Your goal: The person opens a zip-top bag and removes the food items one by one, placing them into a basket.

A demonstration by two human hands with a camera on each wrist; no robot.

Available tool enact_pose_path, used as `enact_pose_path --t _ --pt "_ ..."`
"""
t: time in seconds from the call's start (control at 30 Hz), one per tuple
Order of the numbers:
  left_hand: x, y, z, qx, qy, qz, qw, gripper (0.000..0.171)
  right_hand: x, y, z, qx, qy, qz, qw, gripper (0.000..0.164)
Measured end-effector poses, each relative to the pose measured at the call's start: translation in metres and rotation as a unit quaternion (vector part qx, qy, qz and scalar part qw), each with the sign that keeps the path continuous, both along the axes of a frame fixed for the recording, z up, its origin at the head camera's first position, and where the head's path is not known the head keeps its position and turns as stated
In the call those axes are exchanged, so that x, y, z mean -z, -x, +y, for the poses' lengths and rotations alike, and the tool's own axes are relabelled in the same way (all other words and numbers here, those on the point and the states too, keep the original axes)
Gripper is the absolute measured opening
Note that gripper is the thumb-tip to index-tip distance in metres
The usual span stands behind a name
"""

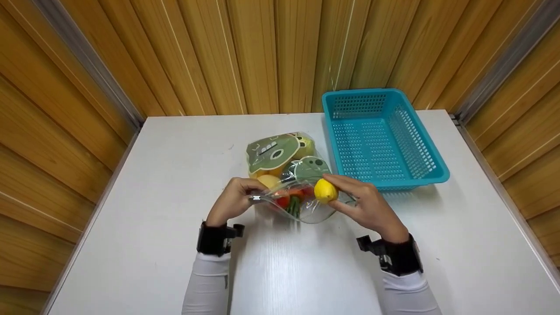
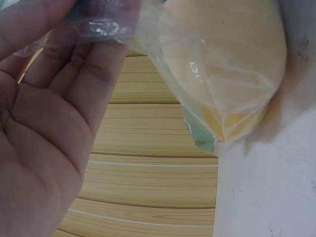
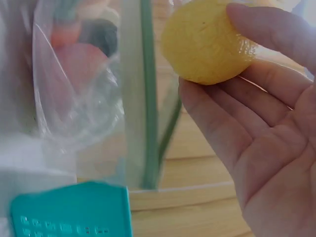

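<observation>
A clear zip bag (image 1: 316, 213) with a green cartoon print lies on the white table, its mouth facing the person. Through the plastic show a pale round fruit (image 2: 222, 54), red pieces (image 1: 283, 200) and green stalks (image 1: 294, 206). My left hand (image 1: 234, 199) pinches the bag's left edge by the zip slider (image 1: 255, 198). In my right hand (image 1: 369, 204) a yellow lemon (image 1: 326, 190) is held between thumb and fingers, over the right side of the bag's mouth. The right wrist view shows the lemon (image 3: 210, 42) beside the bag's green zip strip (image 3: 149, 94).
A turquoise plastic basket (image 1: 431, 180) with perforated walls stands at the back right of the table (image 1: 175, 175), close beside the bag. Wood-patterned panels (image 1: 253, 57) enclose the table at the back and both sides.
</observation>
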State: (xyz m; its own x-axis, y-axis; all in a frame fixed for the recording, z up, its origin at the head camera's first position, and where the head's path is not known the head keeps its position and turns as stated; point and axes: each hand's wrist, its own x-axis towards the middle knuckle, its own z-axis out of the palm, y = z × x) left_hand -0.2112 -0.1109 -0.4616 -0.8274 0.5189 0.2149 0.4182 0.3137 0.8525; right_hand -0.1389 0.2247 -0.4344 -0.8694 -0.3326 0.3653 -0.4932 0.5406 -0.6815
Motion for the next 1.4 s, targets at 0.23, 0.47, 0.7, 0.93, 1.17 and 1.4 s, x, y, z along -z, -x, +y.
enact_pose_path --t 0.23,0.47,0.7,0.93,1.17,1.4 --pt "0.0 -0.001 0.0 -0.008 0.001 0.004 1.0 0.007 0.0 0.003 0.016 0.056 0.081 0.026 0.995 0.058" --pt "0.0 0.0 0.0 -0.007 0.001 0.002 1.0 0.008 0.0 0.01 0.026 0.122 0.097 -0.005 0.988 0.053" --pt "0.0 0.001 0.0 -0.005 0.004 0.0 1.0 0.008 0.005 0.023 0.035 0.172 0.092 -0.048 0.98 0.054" --pt "0.001 0.002 -0.001 -0.004 0.005 -0.002 1.0 0.009 0.005 0.046 0.039 0.185 0.018 -0.099 0.978 0.056" --pt "0.002 0.001 -0.001 -0.005 0.005 0.002 1.0 0.009 0.009 0.066 0.037 0.182 -0.087 -0.122 0.972 0.053" --pt "0.004 0.001 0.0 0.001 0.007 0.005 1.0 0.008 0.012 0.076 0.036 0.184 -0.126 -0.18 0.958 0.054"
